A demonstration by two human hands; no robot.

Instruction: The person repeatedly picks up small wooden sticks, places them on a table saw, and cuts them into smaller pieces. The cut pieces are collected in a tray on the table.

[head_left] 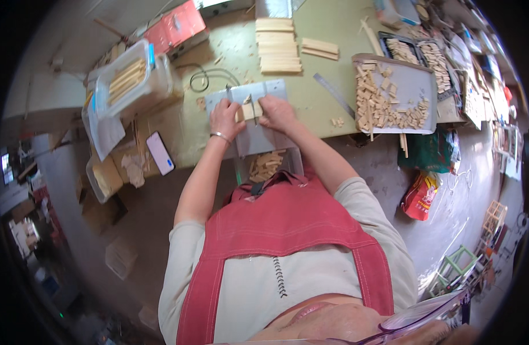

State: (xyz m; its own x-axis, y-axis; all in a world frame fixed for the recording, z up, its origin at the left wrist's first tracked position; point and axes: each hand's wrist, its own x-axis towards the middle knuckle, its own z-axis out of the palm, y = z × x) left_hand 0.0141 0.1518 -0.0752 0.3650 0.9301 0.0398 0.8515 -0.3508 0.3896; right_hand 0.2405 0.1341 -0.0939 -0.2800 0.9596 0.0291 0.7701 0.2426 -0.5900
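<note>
Both my hands press on a grey metal plate (270, 88) that lies at the table's front edge. Between them is a short pale wooden piece (250, 111), with a narrow dark upright metal part across its middle. My left hand (224, 119) is closed on the left end of the wood, fingers bent. My right hand (277, 114) grips its right end, thumb and fingers together. A small metal fitting stands just behind the wood. Below the plate's front edge, a clear bin (293, 161) holds several cut wooden pieces (266, 165).
Pale wooden strips (276, 47) lie stacked behind the plate. At right are a steel ruler (333, 94) and a tray (416, 92) of small wood blocks. To the left, a clear box (106, 92) holds wood sticks; a phone (160, 153) lies near the edge. A black cable (199, 80) curls behind.
</note>
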